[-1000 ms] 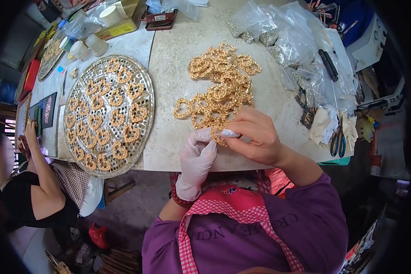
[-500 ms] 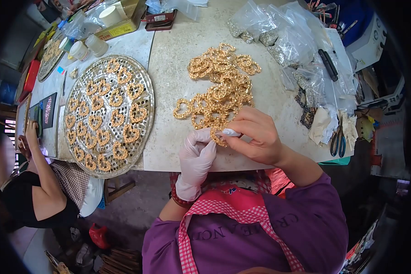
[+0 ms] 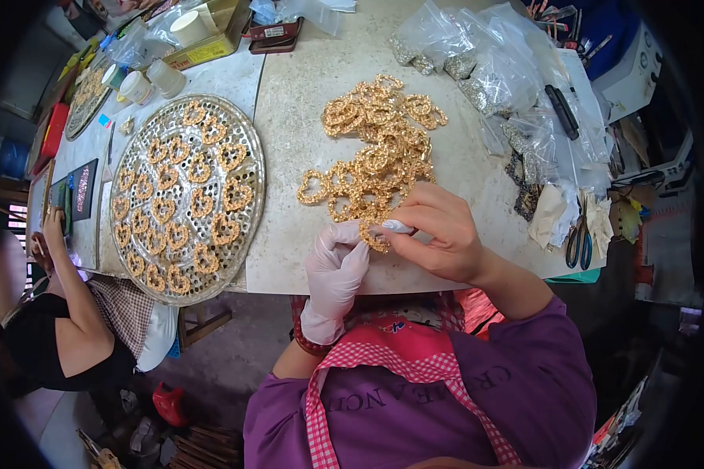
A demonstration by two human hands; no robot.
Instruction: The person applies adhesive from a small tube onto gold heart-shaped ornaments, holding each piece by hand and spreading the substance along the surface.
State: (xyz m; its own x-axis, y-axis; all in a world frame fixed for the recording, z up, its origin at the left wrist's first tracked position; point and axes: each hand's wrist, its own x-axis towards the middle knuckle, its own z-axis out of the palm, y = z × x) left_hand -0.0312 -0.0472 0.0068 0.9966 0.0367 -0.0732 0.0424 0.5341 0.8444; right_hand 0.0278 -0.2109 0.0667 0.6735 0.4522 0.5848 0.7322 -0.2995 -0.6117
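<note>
Gloved left hand (image 3: 336, 270) and bare right hand (image 3: 438, 234) pinch a gold piece (image 3: 375, 237) above the worktable's near edge, beside the heaped gold pieces (image 3: 383, 148). Its grip, partly hidden, seems small; slipping fingertips could drop it, or a brushing knuckle snag the heap.

Dark-handled scissors (image 3: 580, 248) between crumpled pale scraps (image 3: 598, 221); a co-worker's arm (image 3: 72, 289).
</note>
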